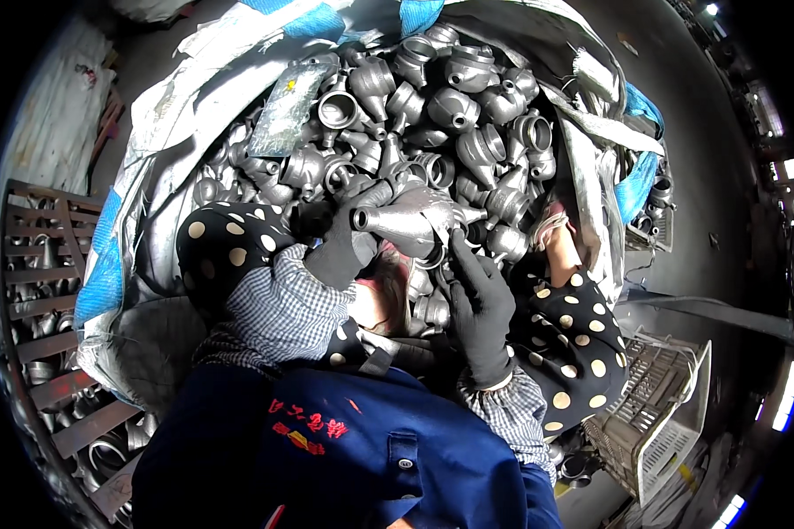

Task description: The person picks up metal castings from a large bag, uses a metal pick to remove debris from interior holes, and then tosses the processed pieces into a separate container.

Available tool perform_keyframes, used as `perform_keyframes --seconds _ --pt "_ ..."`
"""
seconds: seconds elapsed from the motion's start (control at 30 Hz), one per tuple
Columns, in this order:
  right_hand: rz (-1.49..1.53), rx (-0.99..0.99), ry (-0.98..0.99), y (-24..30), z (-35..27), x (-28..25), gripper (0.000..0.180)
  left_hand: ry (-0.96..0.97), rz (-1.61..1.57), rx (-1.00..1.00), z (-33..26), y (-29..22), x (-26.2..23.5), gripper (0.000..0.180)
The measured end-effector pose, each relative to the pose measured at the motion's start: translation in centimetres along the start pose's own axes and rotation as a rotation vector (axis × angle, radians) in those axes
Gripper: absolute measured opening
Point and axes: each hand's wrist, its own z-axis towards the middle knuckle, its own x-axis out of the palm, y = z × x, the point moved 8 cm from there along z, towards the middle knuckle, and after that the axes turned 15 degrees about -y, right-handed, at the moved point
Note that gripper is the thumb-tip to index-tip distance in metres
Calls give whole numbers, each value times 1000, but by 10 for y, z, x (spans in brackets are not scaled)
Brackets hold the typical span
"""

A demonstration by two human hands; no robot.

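My left hand [345,245], in a dark grey glove, is wrapped round a dull grey cast-metal housing [406,222]. Its narrow spout points left, and its wider body lies to the right. My right hand [483,309], gloved too, has its fingers stretched upward. Its index fingertip reaches the near right side of the housing, and the thumb stands apart. Many similar grey castings [478,150], with round mouths and tapered necks, are heaped just beyond both hands. Part of the held casting is hidden behind my left fingers.
A white woven bulk bag [172,115] with blue straps surrounds the heap and my knees. On the heap lies a flat grey plate [284,110]. A rusty slatted metal crate [40,309] with castings stands left; a pale plastic basket [657,414] is at lower right.
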Motion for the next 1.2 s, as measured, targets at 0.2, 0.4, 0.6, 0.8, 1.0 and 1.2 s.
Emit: perform_keyframes --seconds 0.2,0.4,0.6,0.8,1.0,1.2 --pt "-181 55 45 -7 1 -4 60 -29 55 31 -1 -3 -3 49" --pt "20 121 -18 -17 -3 -2 54 -52 99 57 -1 -5 -5 46" --pt "-99 67 3 -8 -4 0 55 -85 115 50 2 -4 -7 43" --pt "-304 3 58 2 -3 0 63 -129 -98 26 -1 -3 -9 30" --pt "-235 9 132 -2 -5 3 56 -96 22 118 -3 -13 -3 31" --pt "185 298 84 -25 -1 1 38 -59 292 294 -7 -28 6 32"
